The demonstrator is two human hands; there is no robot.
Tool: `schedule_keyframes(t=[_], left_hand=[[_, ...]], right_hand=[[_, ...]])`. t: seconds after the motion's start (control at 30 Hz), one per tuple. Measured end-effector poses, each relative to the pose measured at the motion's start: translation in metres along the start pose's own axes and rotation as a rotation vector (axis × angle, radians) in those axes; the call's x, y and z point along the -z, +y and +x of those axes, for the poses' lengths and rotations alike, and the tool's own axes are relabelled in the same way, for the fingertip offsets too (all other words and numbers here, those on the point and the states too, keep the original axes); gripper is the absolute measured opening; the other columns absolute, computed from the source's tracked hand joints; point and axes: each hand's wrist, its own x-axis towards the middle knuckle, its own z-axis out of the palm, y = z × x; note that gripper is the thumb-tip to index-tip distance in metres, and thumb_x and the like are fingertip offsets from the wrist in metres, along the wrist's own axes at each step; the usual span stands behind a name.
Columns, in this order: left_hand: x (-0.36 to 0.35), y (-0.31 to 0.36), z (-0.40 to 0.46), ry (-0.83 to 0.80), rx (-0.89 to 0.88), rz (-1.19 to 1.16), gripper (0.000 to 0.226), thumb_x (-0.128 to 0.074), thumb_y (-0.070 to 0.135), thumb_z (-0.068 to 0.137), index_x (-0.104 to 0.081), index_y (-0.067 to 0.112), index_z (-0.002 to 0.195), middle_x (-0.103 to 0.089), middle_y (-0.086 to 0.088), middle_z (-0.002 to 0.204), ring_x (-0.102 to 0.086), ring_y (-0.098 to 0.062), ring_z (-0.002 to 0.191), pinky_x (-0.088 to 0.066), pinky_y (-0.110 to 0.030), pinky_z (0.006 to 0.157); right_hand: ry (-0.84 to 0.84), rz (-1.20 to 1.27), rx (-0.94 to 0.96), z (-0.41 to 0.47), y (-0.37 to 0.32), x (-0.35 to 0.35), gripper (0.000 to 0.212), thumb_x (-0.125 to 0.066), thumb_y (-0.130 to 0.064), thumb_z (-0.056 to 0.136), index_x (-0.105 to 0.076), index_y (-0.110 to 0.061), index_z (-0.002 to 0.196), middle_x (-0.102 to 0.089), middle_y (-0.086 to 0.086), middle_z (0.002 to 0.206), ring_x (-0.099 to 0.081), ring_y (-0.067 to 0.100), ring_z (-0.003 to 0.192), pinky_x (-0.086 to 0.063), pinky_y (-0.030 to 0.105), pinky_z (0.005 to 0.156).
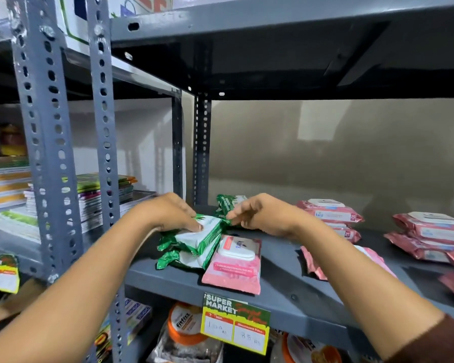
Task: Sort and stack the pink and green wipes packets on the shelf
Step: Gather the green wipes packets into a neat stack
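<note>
Green wipes packets [194, 243] sit stacked at the left end of the grey metal shelf [278, 289], and your left hand [172, 214] lies palm-down on the top one, fingers curled over its far edge, pressing rather than gripping. Your right hand [257, 213] reaches in beside it, fingers loosely bent, fingertips touching another green packet [227, 204] behind the stack; you cannot tell whether it grips it. A single pink packet [233, 265] lies flat just beside the green stack at the shelf's front. More pink packets [330, 213] are piled further right. A supermarket price tag [235, 322] hangs on the shelf edge.
</note>
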Motion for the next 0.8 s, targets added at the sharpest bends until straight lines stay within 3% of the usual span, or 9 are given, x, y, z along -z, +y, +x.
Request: schedule_keyframes(t=[0.1,0.17,0.27,0.33,0.43,0.53,0.6,0.7,0.8], left_hand=[[-0.002,-0.001,-0.002,0.004,-0.025,0.035,0.055,-0.084,0.032,0.073,-0.068,0.015,0.123,-0.070,-0.003,0.122,-0.064,-0.019,0.106,-0.046,-0.033,0.102],[-0.006,0.004,-0.010,0.132,-0.062,0.060,0.055,-0.084,0.031,0.073,-0.068,0.015,0.123,-0.070,-0.003,0.122,-0.064,-0.020,0.106,-0.048,-0.032,0.098],[-0.022,0.010,-0.040,0.445,-0.208,-0.038,0.016,-0.078,0.033,0.077,-0.076,0.024,0.091,-0.078,0.003,0.090,-0.071,-0.012,0.082,-0.057,-0.034,0.085],[-0.037,0.006,-0.064,0.366,-0.220,-0.168,0.033,-0.071,0.042,0.082,-0.071,0.017,0.062,-0.074,0.000,0.057,-0.071,-0.014,0.054,-0.061,-0.036,0.068],[-0.065,0.001,-0.090,0.064,-0.077,-0.283,0.046,-0.064,0.046,0.087,-0.072,0.008,0.062,-0.074,-0.007,0.055,-0.073,-0.022,0.049,-0.063,-0.037,0.060],[-0.081,-0.002,-0.096,0.033,-0.010,-0.543,0.034,-0.061,0.026,0.093,-0.071,-0.003,0.077,-0.076,-0.016,0.067,-0.072,-0.031,0.051,-0.063,-0.042,0.055],[-0.084,-0.001,-0.099,0.016,0.068,-0.793,0.025,-0.060,0.011,0.093,-0.067,-0.013,0.089,-0.074,-0.028,0.078,-0.070,-0.034,0.049,-0.059,-0.039,0.043],[-0.087,0.003,-0.105,-0.046,0.134,-1.002,0.020,-0.061,0.005,0.091,-0.069,-0.012,0.085,-0.074,-0.028,0.074,-0.073,-0.034,0.054,-0.057,-0.038,0.038],[-0.089,0.015,-0.105,-0.040,0.136,-1.050,0.017,-0.063,0.007,0.089,-0.068,-0.008,0.082,-0.075,-0.026,0.079,-0.074,-0.032,0.055,-0.058,-0.039,0.040]], right_hand=[[-0.179,-0.267,-0.114,-0.002,0.007,0.015,0.040,-0.071,-0.009,0.090,-0.067,-0.008,0.129,-0.073,0.008,0.114,-0.061,0.015,0.098,-0.048,0.028,0.088],[-0.240,-0.309,-0.187,-0.007,0.010,0.016,0.046,-0.074,-0.020,0.089,-0.065,-0.012,0.133,-0.073,0.002,0.116,-0.061,0.012,0.102,-0.048,0.027,0.082],[-0.242,-0.301,-0.219,-0.013,0.009,0.019,0.048,-0.076,-0.022,0.086,-0.066,-0.011,0.131,-0.074,0.003,0.113,-0.062,0.013,0.098,-0.048,0.023,0.074],[-0.260,-0.358,-0.253,-0.018,0.009,0.025,0.041,-0.077,-0.030,0.085,-0.072,-0.009,0.120,-0.075,0.010,0.118,-0.066,0.018,0.100,-0.051,0.030,0.084],[-0.231,-0.371,-0.257,-0.023,0.015,0.027,0.040,-0.072,-0.035,0.087,-0.075,-0.003,0.111,-0.074,0.008,0.114,-0.064,0.024,0.110,-0.048,0.038,0.101],[-0.132,-0.075,-0.287,-0.031,0.022,0.021,0.045,-0.060,-0.031,0.098,-0.066,0.010,0.116,-0.063,0.013,0.094,-0.056,0.025,0.089,-0.047,0.037,0.086],[-0.076,0.123,-0.324,-0.038,0.026,0.022,0.047,-0.052,-0.033,0.102,-0.062,0.009,0.121,-0.064,0.016,0.092,-0.057,0.026,0.081,-0.050,0.040,0.085],[-0.033,0.297,-0.343,-0.053,0.028,0.028,0.050,-0.045,-0.037,0.104,-0.065,0.005,0.122,-0.064,0.019,0.097,-0.060,0.021,0.070,-0.055,0.031,0.073],[0.080,0.418,-0.294,-0.070,0.029,0.037,0.050,-0.042,-0.040,0.104,-0.073,0.000,0.107,-0.067,0.015,0.091,-0.061,0.020,0.071,-0.056,0.029,0.069]])
